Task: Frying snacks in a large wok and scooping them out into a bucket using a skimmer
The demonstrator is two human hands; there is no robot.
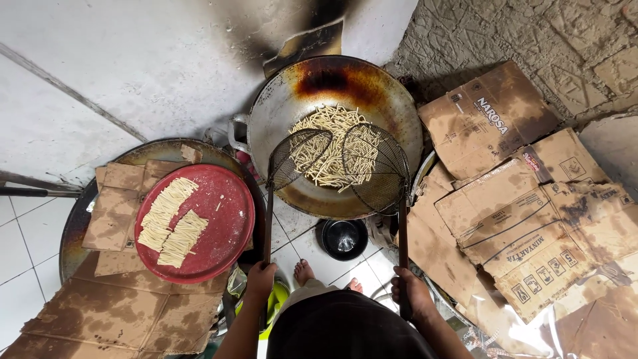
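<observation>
Stirring frying dough sticks [332, 143] in the wok [279, 106] with two mesh skimmers.

The left hand [260, 279] is gripping the left skimmer [297, 156], the right hand [412, 292] is clenching the right skimmer [375, 166]; scooping them out likely calls for bringing both baskets together underneath.

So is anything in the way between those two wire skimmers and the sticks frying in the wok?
Nothing visible. Both skimmers, left and right, hang right over the dough sticks in the wok.

tiled floor [26, 246] | stained cardboard [525, 226] | black bowl [343, 239]
</observation>
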